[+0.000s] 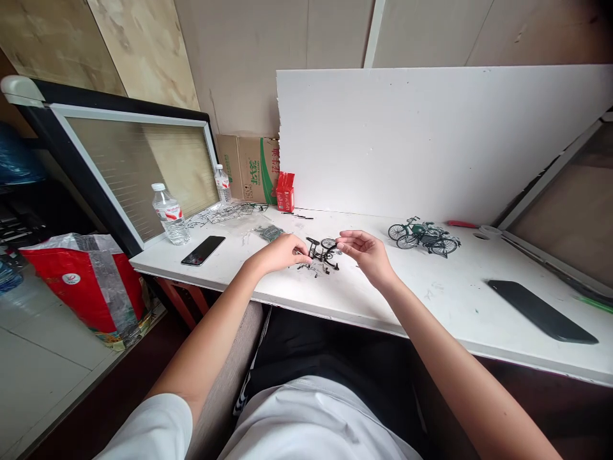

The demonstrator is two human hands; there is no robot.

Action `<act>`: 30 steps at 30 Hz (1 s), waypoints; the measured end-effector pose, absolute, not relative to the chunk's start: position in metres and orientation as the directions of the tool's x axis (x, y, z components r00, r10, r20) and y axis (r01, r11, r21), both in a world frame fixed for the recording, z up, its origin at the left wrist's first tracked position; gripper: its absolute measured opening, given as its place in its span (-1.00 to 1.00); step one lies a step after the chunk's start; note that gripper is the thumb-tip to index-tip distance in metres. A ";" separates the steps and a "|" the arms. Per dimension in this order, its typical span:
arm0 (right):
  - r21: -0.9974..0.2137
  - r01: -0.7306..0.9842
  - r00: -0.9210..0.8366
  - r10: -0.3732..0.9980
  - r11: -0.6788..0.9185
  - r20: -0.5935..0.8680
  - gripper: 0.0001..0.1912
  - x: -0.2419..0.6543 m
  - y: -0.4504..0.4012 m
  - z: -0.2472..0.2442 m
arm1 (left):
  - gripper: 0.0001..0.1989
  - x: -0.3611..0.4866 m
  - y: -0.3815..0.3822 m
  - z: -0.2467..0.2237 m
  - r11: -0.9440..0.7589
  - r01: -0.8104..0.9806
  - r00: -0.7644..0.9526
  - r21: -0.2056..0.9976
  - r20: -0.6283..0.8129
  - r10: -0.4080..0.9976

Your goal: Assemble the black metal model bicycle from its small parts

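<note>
Both my hands are over the white table, on either side of small black model bicycle parts (315, 248). My left hand (283, 253) has thumb and fingers pinched together at the left edge of these parts; what it pinches is too small to make out. From the right, my right hand (366, 254) closes its fingertips on a small black part. Between the hands is a small spoked wheel (328, 243). Loose tiny pieces (316, 271) lie just in front. Assembled model bicycles (422, 236) stand further right, close together.
On the left are a phone (204, 250), a water bottle (171, 215), part frames (234, 213) and a bag of small pieces (269, 232). A red box (286, 191) stands behind. A dark flat case (542, 311) lies right; a white board (431, 140) closes the back.
</note>
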State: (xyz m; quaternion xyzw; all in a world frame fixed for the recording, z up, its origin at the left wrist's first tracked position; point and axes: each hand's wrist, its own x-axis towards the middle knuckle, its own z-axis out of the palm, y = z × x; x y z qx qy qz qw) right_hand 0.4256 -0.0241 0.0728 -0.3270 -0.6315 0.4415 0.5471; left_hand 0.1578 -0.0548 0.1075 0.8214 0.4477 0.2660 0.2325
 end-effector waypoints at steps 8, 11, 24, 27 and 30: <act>-0.851 0.006 -0.227 0.829 0.525 0.511 -0.38 0.432 -0.027 0.074 | -0.70 0.172 -0.058 0.103 -0.559 0.552 0.331 0.619 0.453 0.828; -0.865 -0.026 -0.279 0.827 0.501 0.487 -0.37 0.434 -0.028 0.073 | -0.69 0.168 -0.048 0.094 -0.567 0.487 0.242 0.664 0.522 0.818; -0.875 0.028 -0.197 0.861 0.483 0.469 -0.38 0.441 -0.020 0.069 | -0.61 0.154 -0.033 0.073 -0.286 0.146 0.245 0.947 0.246 0.938; -0.875 0.042 -0.185 0.864 0.482 0.468 -0.42 0.441 -0.023 0.072 | -0.58 0.155 -0.035 0.072 -0.272 0.141 0.262 0.952 0.230 0.938; -0.872 0.045 -0.177 0.863 0.488 0.474 -0.47 0.440 -0.027 0.076 | -0.53 0.158 -0.036 0.072 -0.250 0.125 0.248 0.960 0.214 0.945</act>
